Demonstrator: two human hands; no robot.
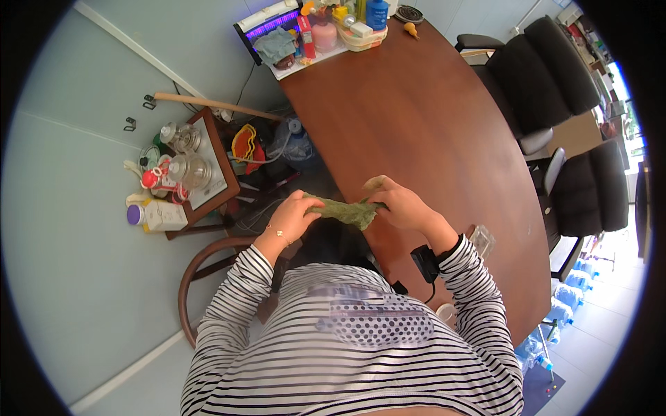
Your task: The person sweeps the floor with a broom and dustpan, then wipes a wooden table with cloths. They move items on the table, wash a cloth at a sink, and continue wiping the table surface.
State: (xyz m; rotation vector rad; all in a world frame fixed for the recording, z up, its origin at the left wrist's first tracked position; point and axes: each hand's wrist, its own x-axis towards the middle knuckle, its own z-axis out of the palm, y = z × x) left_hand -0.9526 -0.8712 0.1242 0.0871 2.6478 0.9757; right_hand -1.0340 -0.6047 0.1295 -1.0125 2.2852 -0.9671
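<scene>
A crumpled green cloth (343, 210) is stretched between my two hands, just past the near left edge of the brown wooden table (416, 130). My left hand (292, 216) pinches one end between thumb and fingers, a thin bracelet at its wrist. The other end is gripped by my right hand (403, 205), which is over the tabletop; a paler flap of the cloth sticks up beyond its fingers. The right fingertips are partly hidden by the cloth. Behind my right forearm a clear glass ashtray (482, 240) rests on the table.
Glass jars (190, 171) and a white bottle with a purple cap (164, 215) crowd a side table on the left. A wooden chair (190, 291) stands beside me. Bottles and a calendar (273, 26) fill the table's far end. Black office chairs (541, 78) line its right side.
</scene>
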